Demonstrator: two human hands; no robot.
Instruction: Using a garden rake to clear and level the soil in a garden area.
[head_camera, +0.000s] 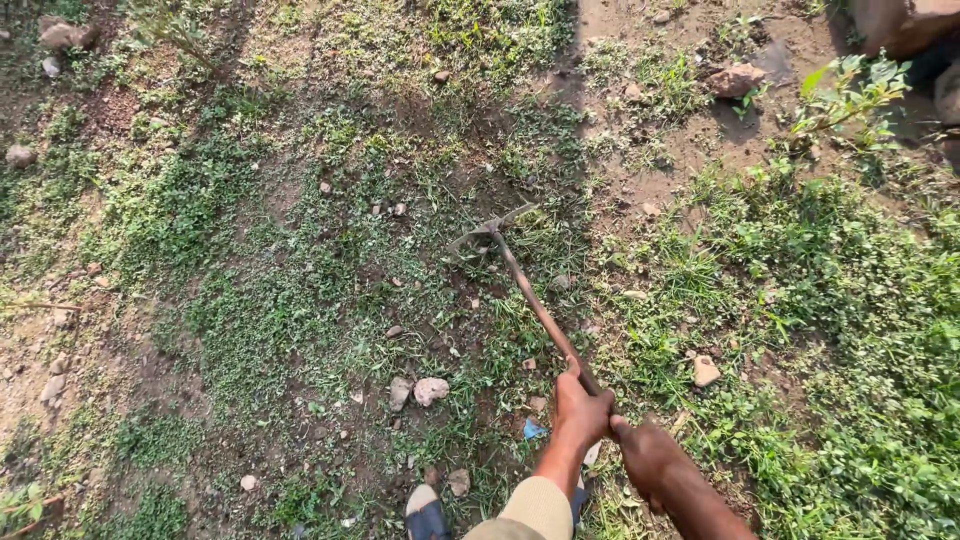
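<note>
A long-handled hoe (535, 305) reaches out in front of me, its brown handle running from my hands up and left to a metal blade (487, 232) that rests on the weedy ground. My left hand (583, 411) grips the handle higher up. My right hand (645, 452) grips the handle's near end, just behind and to the right of the left. A tan sleeve covers my left forearm at the bottom edge.
Patchy grass and low weeds cover bare soil. Small stones (430, 389) lie near my foot in a dark sandal (425, 515). A larger rock (737, 79) and a leafy plant (850, 100) stand at the far right. Thicker grass grows on the right.
</note>
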